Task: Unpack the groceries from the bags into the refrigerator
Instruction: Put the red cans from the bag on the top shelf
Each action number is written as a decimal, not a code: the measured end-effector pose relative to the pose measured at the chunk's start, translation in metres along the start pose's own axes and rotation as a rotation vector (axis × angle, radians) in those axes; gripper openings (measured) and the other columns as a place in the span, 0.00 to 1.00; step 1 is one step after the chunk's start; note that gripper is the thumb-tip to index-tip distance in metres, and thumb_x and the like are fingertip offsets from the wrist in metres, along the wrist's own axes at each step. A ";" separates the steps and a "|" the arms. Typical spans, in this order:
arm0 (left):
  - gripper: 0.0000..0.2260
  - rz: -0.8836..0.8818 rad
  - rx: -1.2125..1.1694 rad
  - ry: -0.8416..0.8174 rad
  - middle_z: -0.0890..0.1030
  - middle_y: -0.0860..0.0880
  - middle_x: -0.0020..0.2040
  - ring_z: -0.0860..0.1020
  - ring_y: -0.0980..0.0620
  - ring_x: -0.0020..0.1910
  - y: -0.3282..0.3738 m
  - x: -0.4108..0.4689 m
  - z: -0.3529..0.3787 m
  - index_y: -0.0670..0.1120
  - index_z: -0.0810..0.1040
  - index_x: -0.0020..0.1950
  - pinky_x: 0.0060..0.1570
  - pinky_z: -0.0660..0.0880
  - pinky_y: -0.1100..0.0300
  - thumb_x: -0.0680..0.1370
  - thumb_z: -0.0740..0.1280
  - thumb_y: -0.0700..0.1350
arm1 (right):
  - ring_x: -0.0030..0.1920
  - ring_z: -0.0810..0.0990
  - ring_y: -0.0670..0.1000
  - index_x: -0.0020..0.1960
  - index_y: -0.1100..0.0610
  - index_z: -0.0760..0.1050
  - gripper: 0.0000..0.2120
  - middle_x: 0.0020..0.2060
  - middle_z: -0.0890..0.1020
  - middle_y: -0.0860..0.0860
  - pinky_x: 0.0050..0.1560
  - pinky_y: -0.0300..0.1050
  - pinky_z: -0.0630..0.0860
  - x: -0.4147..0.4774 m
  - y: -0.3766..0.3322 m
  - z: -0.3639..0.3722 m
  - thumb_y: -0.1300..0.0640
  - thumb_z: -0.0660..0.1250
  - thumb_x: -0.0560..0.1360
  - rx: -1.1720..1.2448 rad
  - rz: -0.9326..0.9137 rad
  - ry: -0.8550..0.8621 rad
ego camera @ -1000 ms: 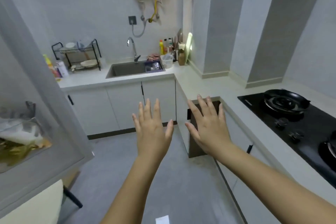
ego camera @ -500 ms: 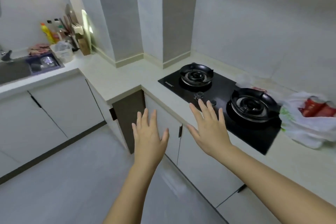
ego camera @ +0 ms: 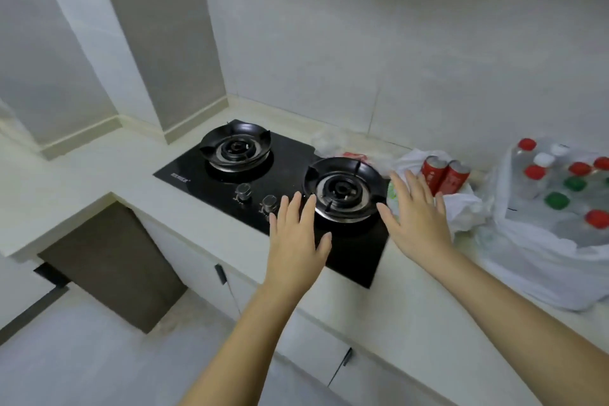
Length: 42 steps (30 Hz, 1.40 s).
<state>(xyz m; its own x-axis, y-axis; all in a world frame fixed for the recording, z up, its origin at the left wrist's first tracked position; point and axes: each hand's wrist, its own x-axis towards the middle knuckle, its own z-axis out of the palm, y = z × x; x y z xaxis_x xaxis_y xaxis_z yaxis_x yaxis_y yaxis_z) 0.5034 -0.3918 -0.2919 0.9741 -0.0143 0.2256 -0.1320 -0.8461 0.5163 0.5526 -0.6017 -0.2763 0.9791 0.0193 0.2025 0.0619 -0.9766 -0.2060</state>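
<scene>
Groceries sit at the right end of the counter (ego camera: 99,181): red cans (ego camera: 445,175) in a white bag (ego camera: 464,208) beside the stove (ego camera: 283,155). Both the left hand (ego camera: 296,241) and right hand (ego camera: 417,217) hover empty, fingers spread. Better to grip one can round its middle while steadying the bag.

Bottle bag (ego camera: 543,260) cut by right edge, red cans (ego camera: 456,176) part-hidden in white bag (ego camera: 464,208)

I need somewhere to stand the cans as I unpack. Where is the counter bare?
Bare: the counter left of the hob, up to the wall pillars, and the front strip between the hob and the bag of bottles. Crowded: right of the hob, where the bag with red cans and crumpled plastic fill the back.
</scene>
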 end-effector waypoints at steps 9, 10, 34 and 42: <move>0.30 0.176 0.045 -0.075 0.59 0.44 0.78 0.50 0.42 0.78 0.092 0.127 0.088 0.46 0.59 0.78 0.75 0.49 0.43 0.78 0.65 0.50 | 0.76 0.57 0.60 0.78 0.52 0.56 0.30 0.77 0.59 0.56 0.73 0.61 0.58 0.092 0.136 -0.005 0.46 0.61 0.79 -0.009 0.125 -0.024; 0.30 0.183 0.047 -0.096 0.59 0.44 0.77 0.51 0.42 0.78 0.099 0.140 0.099 0.46 0.59 0.78 0.74 0.50 0.43 0.78 0.65 0.50 | 0.77 0.56 0.60 0.78 0.52 0.55 0.30 0.78 0.57 0.56 0.73 0.60 0.58 0.100 0.147 -0.005 0.47 0.61 0.80 -0.003 0.134 -0.050; 0.25 0.154 0.230 -0.392 0.79 0.48 0.55 0.77 0.44 0.55 0.174 0.299 0.264 0.48 0.66 0.65 0.56 0.65 0.49 0.73 0.70 0.53 | 0.57 0.77 0.59 0.67 0.54 0.65 0.24 0.60 0.72 0.55 0.44 0.48 0.71 0.210 0.236 0.048 0.51 0.68 0.75 -0.069 0.254 -0.339; 0.23 0.152 0.142 -0.138 0.81 0.49 0.50 0.79 0.45 0.52 0.179 0.281 0.189 0.47 0.70 0.62 0.53 0.67 0.53 0.71 0.70 0.54 | 0.53 0.79 0.58 0.68 0.49 0.67 0.25 0.58 0.75 0.53 0.43 0.46 0.70 0.196 0.208 -0.013 0.48 0.68 0.74 -0.108 0.179 -0.201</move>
<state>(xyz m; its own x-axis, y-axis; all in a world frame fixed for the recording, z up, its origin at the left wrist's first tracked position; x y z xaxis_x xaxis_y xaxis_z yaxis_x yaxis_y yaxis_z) 0.7878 -0.6484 -0.2924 0.9621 -0.2116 0.1720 -0.2614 -0.8949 0.3616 0.7545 -0.8040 -0.2669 0.9920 -0.1239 -0.0238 -0.1259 -0.9853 -0.1159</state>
